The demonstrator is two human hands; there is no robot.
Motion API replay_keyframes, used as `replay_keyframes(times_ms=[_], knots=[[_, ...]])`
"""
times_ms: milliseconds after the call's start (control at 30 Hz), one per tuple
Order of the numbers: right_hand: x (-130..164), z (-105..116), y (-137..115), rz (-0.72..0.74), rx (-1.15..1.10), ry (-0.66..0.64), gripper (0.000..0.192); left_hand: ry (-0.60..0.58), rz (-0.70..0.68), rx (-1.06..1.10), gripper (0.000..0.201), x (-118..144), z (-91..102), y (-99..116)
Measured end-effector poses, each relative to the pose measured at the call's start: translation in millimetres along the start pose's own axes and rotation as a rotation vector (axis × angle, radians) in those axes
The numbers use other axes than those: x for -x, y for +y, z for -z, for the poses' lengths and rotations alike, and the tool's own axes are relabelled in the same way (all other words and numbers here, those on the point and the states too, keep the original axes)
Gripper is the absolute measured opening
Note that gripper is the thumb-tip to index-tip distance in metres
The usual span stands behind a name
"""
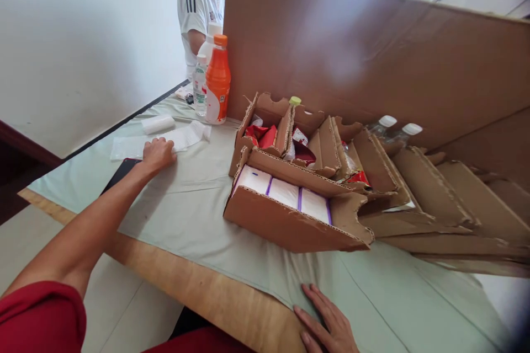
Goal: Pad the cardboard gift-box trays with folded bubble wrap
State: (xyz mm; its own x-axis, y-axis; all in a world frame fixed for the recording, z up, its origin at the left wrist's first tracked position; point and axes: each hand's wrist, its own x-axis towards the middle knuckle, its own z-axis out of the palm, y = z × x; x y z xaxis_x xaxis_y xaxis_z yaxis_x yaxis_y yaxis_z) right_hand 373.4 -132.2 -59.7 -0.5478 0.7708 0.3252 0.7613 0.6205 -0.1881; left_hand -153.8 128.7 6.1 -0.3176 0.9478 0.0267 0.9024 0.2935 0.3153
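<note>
Left hand (158, 154) is stretched far out across the table (194, 215), knuckles up and fingers curled down onto a flat white packet (136, 146); whether it is actually pinching the packet I cannot tell. That packet lies flat near the far left edge of the pale green cloth, its long axis running left to right, one end pointing at the wall side, the other toward the bottles. A longer white packet (191, 135) continues the same line just right of the hand, and a small white roll (158, 124) sits just behind, also lying crosswise. A dark phone (120, 174) lies under the wrist, near the table edge.

Right hand (329, 322) rests flat and open on the cloth at the near edge, fingers spread, gripping nothing.

Between the 2 hands stands a low cardboard tray (285, 226) with 3 white purple-striped packs (284, 193) side by side. Behind it more cardboard compartments (314, 138) hold red wrappers, and 2 white-capped bottles (397, 129) lean at the right. A tall cardboard sheet (372, 49) walls off the back.

Beyond the left hand stand an orange bottle (217, 80) and a clear water bottle (200, 85), upright, touching or nearly so. Another person in a white striped shirt (196, 5) sits behind them.
</note>
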Motion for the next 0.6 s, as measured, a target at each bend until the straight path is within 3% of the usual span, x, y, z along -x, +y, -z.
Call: replay_keyframes(times_ms=[133,233,367,467,500,600], knots=[[-1.1,-0.5,-2.1,-0.003,-0.003,0.022,0.036,-0.084,0.033,-0.064,0.03,-15.6,11.2,-4.7],[-2.7,-0.5,-4.5,0.007,-0.023,0.081,0.034,-0.051,0.029,-0.127,0.029,4.6,27.6,-2.9],[-17.6,0.9,-27.8,-0.065,-0.208,0.159,0.035,-0.02,-0.013,-0.157,0.031,81.3,35.2,6.2],[-42.9,-5.1,-64.4,-0.15,-0.464,0.092,0.044,-0.121,-0.134,0.099,0.035,159.3,17.3,23.9],[-53.3,-9.9,-77.4,-0.182,-0.561,0.031,0.052,-0.157,-0.163,0.22,0.037,183.9,8.2,33.3],[-83.4,-29.5,-106.1,-0.284,-0.816,-0.156,0.104,-0.277,-0.204,0.546,0.039,243.9,-18.2,70.1]])
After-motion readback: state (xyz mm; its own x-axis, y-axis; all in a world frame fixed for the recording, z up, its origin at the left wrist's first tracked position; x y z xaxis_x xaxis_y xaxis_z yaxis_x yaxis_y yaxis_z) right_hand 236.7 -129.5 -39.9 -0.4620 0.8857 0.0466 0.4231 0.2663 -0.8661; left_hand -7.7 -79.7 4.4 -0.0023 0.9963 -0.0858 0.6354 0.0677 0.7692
